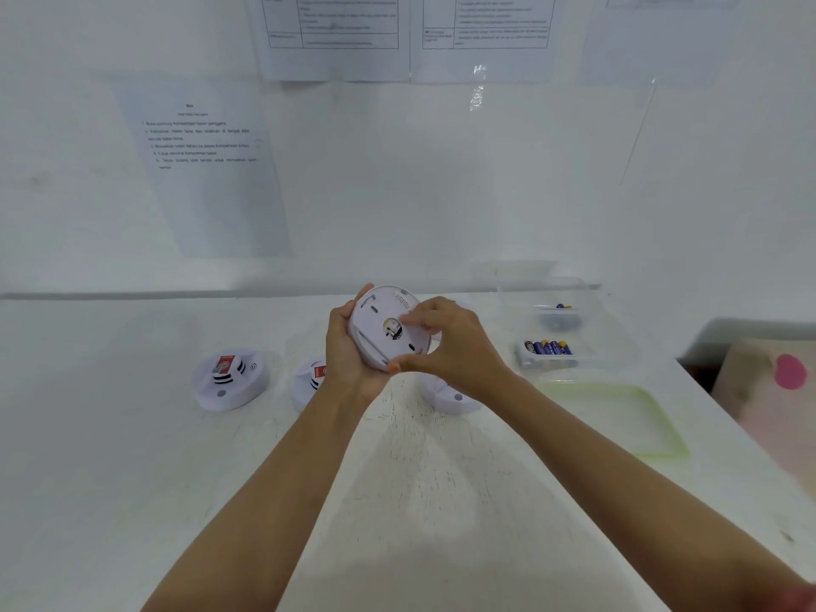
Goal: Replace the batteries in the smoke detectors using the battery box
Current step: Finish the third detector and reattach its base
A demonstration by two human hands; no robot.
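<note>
Left of the held smoke detector (388, 329), a spare detector (229, 379) rests on the worktop (419, 479). The left hand (349, 351) cups its rim; the right hand (446, 342) pinches its back plate. It looks like light, stiff, smooth plastic, best gripped by the rim. The battery box (547, 351) sits to its right.

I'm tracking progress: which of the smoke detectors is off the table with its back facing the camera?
The detector gripped between the left hand and right hand, its back plate showing. The other three lie on the table.
</note>
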